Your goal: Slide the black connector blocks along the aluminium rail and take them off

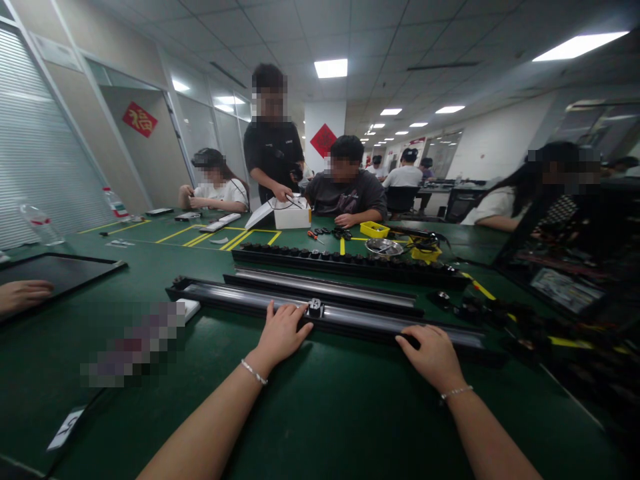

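A long black rail (360, 321) with a shiny silver channel lies across the table in front of me. My left hand (286, 330) rests on its near side, fingers spread, the index fingertip at a small black part with a pale face (315, 307) that sits on the channel. Further right, my right hand (433, 350) has its fingers curled over the near edge of the same rail, thumb on the front wall. Just behind lies a shorter black rail with a silver channel (320, 285). Beyond that, a black strip (350, 263) bears a row of several small black parts.
The green table (320, 413) carries yellow tape lines. A blurred-out object with a white end (189, 309) lies left, near another person's hand (25, 295) on a dark panel. Yellow bins (374, 230), a metal dish (384, 247) and a white box (293, 217) stand farther back. Dark clutter fills the right.
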The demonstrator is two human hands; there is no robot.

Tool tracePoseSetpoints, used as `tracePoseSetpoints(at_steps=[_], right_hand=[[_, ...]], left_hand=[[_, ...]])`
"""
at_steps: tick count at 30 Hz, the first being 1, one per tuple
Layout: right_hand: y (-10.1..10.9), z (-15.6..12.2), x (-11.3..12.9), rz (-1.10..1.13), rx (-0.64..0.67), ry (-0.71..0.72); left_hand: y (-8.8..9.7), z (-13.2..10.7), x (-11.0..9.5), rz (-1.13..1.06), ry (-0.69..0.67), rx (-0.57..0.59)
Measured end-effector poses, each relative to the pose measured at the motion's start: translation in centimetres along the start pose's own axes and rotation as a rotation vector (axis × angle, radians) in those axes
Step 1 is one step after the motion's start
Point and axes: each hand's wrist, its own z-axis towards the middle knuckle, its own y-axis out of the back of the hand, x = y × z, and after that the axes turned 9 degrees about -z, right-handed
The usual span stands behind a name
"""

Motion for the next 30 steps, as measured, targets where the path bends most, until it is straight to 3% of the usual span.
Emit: tracePoseSetpoints(at_steps=[30], right_hand=[[0.12,-0.02,0.05,0.004,0.007,-0.003]], left_hand=[[0.14,0.13,-0.51,0.036,0.031,0.035]])
